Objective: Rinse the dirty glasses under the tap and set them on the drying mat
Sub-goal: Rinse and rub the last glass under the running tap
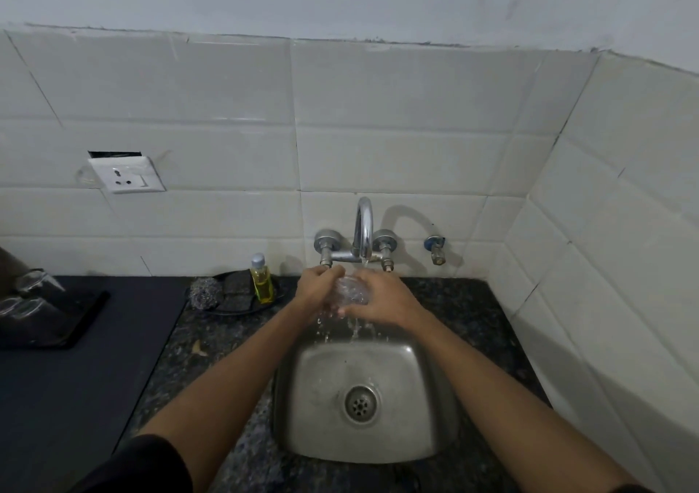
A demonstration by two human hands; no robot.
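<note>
Both hands up at the tap (364,227), over the back edge of the sink (427,356). One clear glass (351,291) held between them, right under the running water; water splashes off it down into the basin. Left hand (316,284) grip: fingers curled round the glass's far and left side, closed on it. Right hand (382,297) grip: fingers wrapped over the glass's right side, thumb toward the front, also closed on it. Glass mostly hidden by fingers, tilt can't tell. More glasses (28,292) far left on a dark mat (85,316) on the table (446,296); looks like two, blurred, count unsure. Also one yellow soap bottle (261,279), one steel scrubber (206,292), one dark sponge pad (237,293), all just left of the tap.
</note>
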